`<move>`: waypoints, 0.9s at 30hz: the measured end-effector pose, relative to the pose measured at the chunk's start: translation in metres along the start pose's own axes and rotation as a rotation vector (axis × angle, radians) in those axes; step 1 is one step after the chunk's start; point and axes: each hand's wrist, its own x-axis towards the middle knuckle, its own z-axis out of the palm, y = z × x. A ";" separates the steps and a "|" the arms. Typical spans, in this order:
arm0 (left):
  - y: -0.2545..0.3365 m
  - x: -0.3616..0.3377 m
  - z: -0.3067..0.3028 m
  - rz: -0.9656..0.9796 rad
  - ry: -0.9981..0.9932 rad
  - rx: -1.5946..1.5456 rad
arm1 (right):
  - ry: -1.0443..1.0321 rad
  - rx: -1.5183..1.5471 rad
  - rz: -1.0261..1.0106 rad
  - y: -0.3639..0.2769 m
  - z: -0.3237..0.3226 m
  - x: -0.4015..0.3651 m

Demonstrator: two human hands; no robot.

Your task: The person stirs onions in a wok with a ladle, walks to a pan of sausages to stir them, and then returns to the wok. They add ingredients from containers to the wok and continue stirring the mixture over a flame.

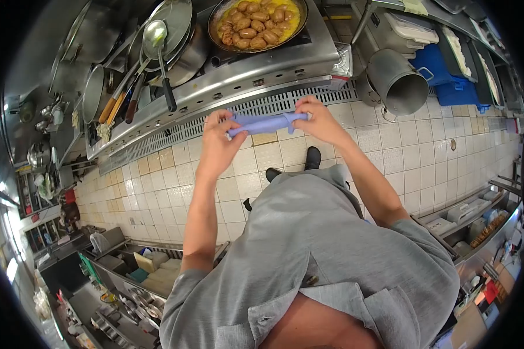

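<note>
A thin purple item (pixel 262 123), which looks like a rubber glove, is stretched sideways between my two hands, in front of the stove's edge. My left hand (pixel 219 139) pinches its left end between thumb and fingers. At the other end, my right hand (pixel 321 121) grips it with thumb and fingertips, and a small flap hangs down there. Beyond my hands, a wide pan (pixel 258 26) of browned, rounded pieces in yellow liquid sits on the stove (pixel 239 78).
Stacked strainers and ladles (pixel 157 41) lie at the stove's left, their handles jutting over its front edge. A large metal pot (pixel 399 87) stands at the right near blue bins (pixel 457 93). A floor grate (pixel 174 136) runs along the stove. Counters are behind me.
</note>
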 end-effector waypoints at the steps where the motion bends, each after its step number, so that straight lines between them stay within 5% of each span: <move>1: 0.000 0.004 -0.008 -0.040 -0.016 -0.118 | -0.046 0.267 0.117 -0.005 -0.007 0.007; 3: 0.000 0.011 -0.029 -0.450 -0.195 -0.663 | -0.083 0.749 0.354 -0.030 -0.019 0.014; 7: 0.005 0.015 -0.070 -0.442 -0.184 -1.152 | -0.111 1.112 0.567 -0.095 -0.026 0.019; 11: 0.012 0.007 -0.040 -0.770 0.136 -1.582 | -0.084 1.102 0.569 -0.127 -0.006 0.017; 13: -0.003 -0.023 0.014 -0.538 0.067 -1.571 | -0.068 1.037 0.564 -0.103 0.021 0.018; 15: -0.018 -0.043 0.048 -0.689 0.032 -1.941 | -0.080 0.763 0.529 -0.073 0.038 0.031; 16: -0.029 -0.050 0.056 -0.978 0.040 -2.319 | -0.106 0.515 0.501 -0.061 0.039 0.035; 17: -0.045 -0.060 0.059 -0.932 0.035 -2.324 | -0.135 0.262 0.474 -0.054 0.044 0.039; 20: -0.088 -0.076 0.051 -0.806 0.071 -2.255 | 0.267 0.104 0.128 -0.068 0.090 0.067; 27: -0.167 -0.107 0.005 -0.825 0.233 -2.147 | -0.194 1.157 0.612 -0.138 0.231 0.195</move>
